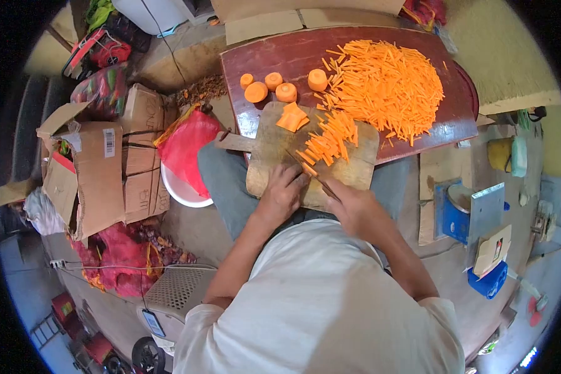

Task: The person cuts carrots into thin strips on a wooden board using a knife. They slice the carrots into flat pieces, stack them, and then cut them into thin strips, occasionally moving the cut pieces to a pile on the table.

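Observation:
My right hand (353, 210) is closed around the handle of a kitchen knife (328, 189), its blade angled away to the upper left over a wooden cutting board (271, 156). Close against the blade, my left hand (285, 190) has its fingers curled down on the board, pressing a carrot piece mostly hidden beneath them. Cut carrot sticks (330, 138) lie just beyond the knife. A few flat carrot slices (292, 117) rest near the board's far edge. The board lies across my lap, its handle pointing left.
On the red table (355, 38) ahead sit a large heap of carrot sticks (386, 87) and several carrot chunks (255, 92). To the left are a white basin (190, 198) with a red mesh bag (190, 149) and cardboard boxes (100, 168). A blue container (455, 212) stands right.

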Demonstrator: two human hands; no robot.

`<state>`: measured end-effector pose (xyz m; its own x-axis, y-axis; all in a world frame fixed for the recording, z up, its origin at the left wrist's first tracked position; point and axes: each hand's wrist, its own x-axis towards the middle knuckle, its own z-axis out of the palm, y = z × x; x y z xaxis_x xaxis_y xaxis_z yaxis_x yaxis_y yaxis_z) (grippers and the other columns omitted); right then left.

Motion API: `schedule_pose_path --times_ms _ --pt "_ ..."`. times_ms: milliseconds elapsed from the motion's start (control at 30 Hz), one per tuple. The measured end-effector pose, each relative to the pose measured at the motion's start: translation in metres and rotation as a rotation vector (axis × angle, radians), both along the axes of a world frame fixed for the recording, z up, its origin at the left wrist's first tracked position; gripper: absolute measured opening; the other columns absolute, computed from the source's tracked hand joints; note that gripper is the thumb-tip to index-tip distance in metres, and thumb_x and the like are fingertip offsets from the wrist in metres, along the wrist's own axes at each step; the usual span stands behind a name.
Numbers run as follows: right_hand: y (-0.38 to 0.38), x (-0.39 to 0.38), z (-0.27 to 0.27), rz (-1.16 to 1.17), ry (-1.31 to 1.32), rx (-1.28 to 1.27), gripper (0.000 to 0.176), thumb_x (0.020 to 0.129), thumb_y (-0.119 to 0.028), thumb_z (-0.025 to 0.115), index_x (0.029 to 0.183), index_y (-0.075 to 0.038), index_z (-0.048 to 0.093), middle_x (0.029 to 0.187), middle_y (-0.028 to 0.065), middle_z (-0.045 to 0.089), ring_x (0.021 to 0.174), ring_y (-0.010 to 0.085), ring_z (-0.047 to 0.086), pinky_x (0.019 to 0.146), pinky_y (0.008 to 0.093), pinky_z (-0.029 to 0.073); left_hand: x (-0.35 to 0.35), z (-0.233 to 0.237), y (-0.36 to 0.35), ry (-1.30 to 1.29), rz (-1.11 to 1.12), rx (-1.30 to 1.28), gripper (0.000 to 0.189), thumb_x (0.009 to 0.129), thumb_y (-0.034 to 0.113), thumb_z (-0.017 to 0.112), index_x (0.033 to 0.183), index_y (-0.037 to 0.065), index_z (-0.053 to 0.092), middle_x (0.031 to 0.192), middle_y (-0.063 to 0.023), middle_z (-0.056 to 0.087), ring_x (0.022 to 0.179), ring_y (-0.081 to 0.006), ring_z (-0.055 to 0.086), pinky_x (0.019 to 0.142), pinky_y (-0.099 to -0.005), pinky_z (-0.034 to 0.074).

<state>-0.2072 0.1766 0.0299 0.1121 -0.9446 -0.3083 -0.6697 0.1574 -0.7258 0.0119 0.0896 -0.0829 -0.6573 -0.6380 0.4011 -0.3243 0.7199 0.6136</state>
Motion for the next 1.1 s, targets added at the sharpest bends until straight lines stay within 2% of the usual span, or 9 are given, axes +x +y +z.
schedule_pose_path --times_ms 200,300,400,533,600,700,900,1000,1100 --pt "-0.006 0.009 -0.017 0.005 0.0 -0.081 0.049 0.105 -0.02 0.065 0.152 -0.009 0.054 0.112 0.0286 0.074 0.102 0.0526 0.07 0.087 0.0599 0.056 -0.002 -0.001 0.003 -0.025 0.038 -0.003 0.042 0.078 0.002 0.082 0.119 0.003 0.075 0.116 -0.0131 0.066 0.108 -0.0366 0.06 0.093 -0.0501 0.047" --pt "-0.025 0.01 -0.022 0.047 0.047 -0.009 0.046 0.105 -0.019 0.064 0.15 -0.009 0.055 0.114 0.0284 0.074 0.103 0.0527 0.07 0.086 0.0598 0.056 -0.001 0.0 0.001 -0.027 0.048 -0.018 0.039 0.078 0.003 0.083 0.117 0.004 0.075 0.114 -0.012 0.066 0.107 -0.0354 0.06 0.092 -0.0491 0.046" --pt "-0.011 0.002 -0.011 0.037 0.023 -0.075 0.036 0.109 -0.024 0.06 0.141 -0.008 0.053 0.111 0.0277 0.076 0.102 0.0507 0.073 0.084 0.0608 0.058 -0.003 -0.009 0.001 0.022 0.065 -0.035 0.037 0.079 0.003 0.083 0.116 0.003 0.075 0.113 -0.0113 0.067 0.106 -0.0348 0.061 0.092 -0.0491 0.045" --pt "0.006 -0.002 0.009 0.004 -0.007 0.056 0.043 0.105 -0.018 0.065 0.145 -0.008 0.056 0.11 0.0284 0.074 0.1 0.0532 0.07 0.083 0.0594 0.056 -0.001 -0.01 0.001 0.048 0.07 -0.052 0.035 0.081 0.003 0.084 0.114 0.003 0.075 0.113 -0.0112 0.069 0.103 -0.0346 0.062 0.093 -0.0496 0.045" --pt "0.007 -0.001 0.003 0.019 0.025 0.092 0.043 0.105 -0.017 0.065 0.145 -0.008 0.056 0.109 0.0287 0.074 0.1 0.0537 0.07 0.082 0.0592 0.056 0.0 -0.008 0.0 0.041 0.057 -0.055 0.038 0.078 0.001 0.083 0.115 0.002 0.074 0.114 -0.0116 0.069 0.105 -0.035 0.061 0.093 -0.0501 0.045" --pt "-0.002 0.007 -0.017 -0.005 -0.036 -0.124 0.042 0.105 -0.018 0.065 0.145 -0.007 0.056 0.108 0.0298 0.073 0.1 0.0549 0.069 0.082 0.0601 0.055 0.001 -0.003 0.0 0.012 0.047 -0.049 0.044 0.074 -0.001 0.081 0.118 0.001 0.073 0.117 -0.0126 0.068 0.107 -0.0361 0.061 0.094 -0.0511 0.045" --pt "-0.018 0.005 -0.014 -0.008 -0.098 -0.1 0.041 0.107 -0.02 0.063 0.145 -0.007 0.056 0.109 0.0298 0.073 0.099 0.0556 0.069 0.084 0.0615 0.055 0.004 -0.004 -0.001 -0.009 0.021 -0.011 0.058 0.066 -0.002 0.081 0.123 0.001 0.071 0.118 -0.0152 0.064 0.11 -0.0387 0.059 0.095 -0.0525 0.044" --pt "-0.002 0.001 0.009 0.018 0.001 0.114 0.043 0.107 -0.02 0.062 0.147 -0.008 0.055 0.11 0.0286 0.074 0.099 0.0543 0.07 0.084 0.0606 0.055 0.002 -0.009 0.001 0.012 0.055 -0.03 0.06 0.065 -0.001 0.081 0.124 0.001 0.071 0.116 -0.0156 0.063 0.109 -0.0389 0.059 0.095 -0.0525 0.044" --pt "0.007 0.004 -0.001 0.035 0.01 0.036 0.043 0.107 -0.019 0.063 0.147 -0.007 0.055 0.111 0.0275 0.074 0.099 0.0527 0.071 0.083 0.059 0.056 0.003 -0.012 0.002 0.005 0.056 -0.04 0.057 0.067 -0.001 0.081 0.123 0.001 0.071 0.116 -0.0154 0.064 0.108 -0.0385 0.059 0.094 -0.0521 0.044"
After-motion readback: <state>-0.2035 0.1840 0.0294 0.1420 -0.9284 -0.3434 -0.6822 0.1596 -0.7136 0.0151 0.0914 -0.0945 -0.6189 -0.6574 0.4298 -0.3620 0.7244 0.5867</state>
